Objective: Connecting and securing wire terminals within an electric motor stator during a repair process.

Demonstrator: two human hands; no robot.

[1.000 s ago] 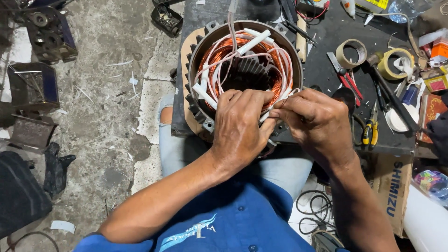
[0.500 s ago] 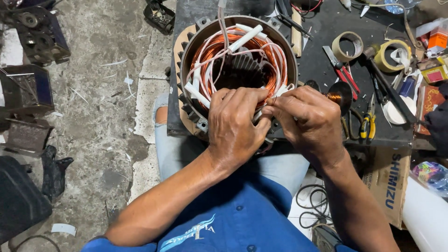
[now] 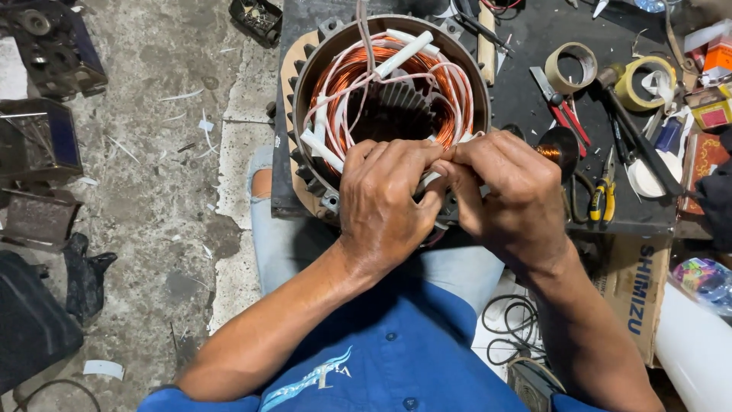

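A round metal motor stator (image 3: 320, 69) stands on a dark work board, its inside lined with copper windings (image 3: 343, 80) and white sleeving tubes (image 3: 404, 52). My left hand (image 3: 385, 202) and my right hand (image 3: 507, 194) meet at the stator's near rim. The fingertips of both hands pinch a white sleeve on the winding there. What lies under the fingers is hidden.
On the dark board (image 3: 526, 99) to the right lie tape rolls (image 3: 573, 67), red-handled pliers (image 3: 568, 122), yellow-handled pliers (image 3: 602, 194), a small copper wire spool (image 3: 555, 149) and small boxes. A cardboard box (image 3: 637, 294) stands lower right. Metal parts (image 3: 42, 46) sit on the concrete floor at left.
Both hands have stayed at the stator's near rim, with the fingers shifting slightly on the white sleeve. The view has drifted a little.
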